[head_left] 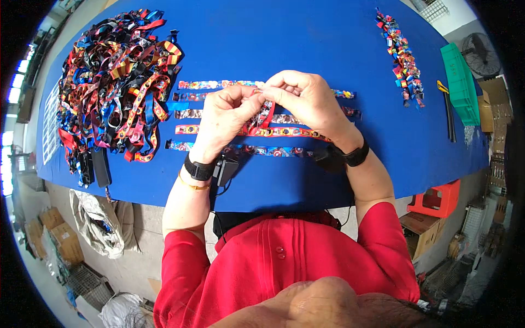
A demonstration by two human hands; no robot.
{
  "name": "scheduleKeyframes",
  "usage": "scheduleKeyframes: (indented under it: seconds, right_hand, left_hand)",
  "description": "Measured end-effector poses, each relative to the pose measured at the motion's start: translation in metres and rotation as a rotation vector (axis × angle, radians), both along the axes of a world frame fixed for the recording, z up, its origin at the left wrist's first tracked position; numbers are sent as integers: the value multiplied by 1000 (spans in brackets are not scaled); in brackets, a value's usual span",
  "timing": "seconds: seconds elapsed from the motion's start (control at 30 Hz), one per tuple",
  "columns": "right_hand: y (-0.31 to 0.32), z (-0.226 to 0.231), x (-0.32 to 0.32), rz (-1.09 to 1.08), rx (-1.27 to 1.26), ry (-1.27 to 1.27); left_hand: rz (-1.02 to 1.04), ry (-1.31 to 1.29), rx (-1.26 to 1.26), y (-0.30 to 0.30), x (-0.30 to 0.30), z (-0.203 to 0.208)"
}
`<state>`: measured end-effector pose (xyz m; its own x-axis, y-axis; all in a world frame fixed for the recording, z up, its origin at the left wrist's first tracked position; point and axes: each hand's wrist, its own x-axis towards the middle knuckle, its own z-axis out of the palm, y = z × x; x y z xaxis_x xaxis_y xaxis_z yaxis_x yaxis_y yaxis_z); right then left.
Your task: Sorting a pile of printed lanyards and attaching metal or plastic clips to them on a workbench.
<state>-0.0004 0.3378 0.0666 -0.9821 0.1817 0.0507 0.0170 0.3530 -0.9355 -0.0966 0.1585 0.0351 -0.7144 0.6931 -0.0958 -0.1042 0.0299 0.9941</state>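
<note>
My left hand and my right hand meet over the middle of a blue table. Together they pinch a red patterned ribbon strip that loops down between the fingers. Under the hands lie several flat ribbon strips in parallel rows, running left to right. A big tangled heap of colourful ribbons covers the table's left part. At the far right sits a line of small folded ribbon pieces.
A green plastic crate and a long dark tool sit at the table's right edge. An orange stool, cardboard boxes and sacks stand on the floor around the table. A fan is at the right.
</note>
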Motion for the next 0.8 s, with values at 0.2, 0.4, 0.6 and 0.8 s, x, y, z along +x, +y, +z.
scheduleKeyframes:
  seconds: [0.2,0.4,0.6,0.8]
  right_hand:
    - [-4,-2,-1,-47,89,139]
    - [-6,-5,-1,-94,142,251]
    - [11,-10,-6,-189,3,252]
    - [26,-5,-6,-182,-142,252]
  left_hand:
    - [3,-44,40,1,1,1]
    - [-91,-66,92,0,0,1]
    - [-357,-471,311,2,3,6]
    - [-435,-447,196,5,2,-2]
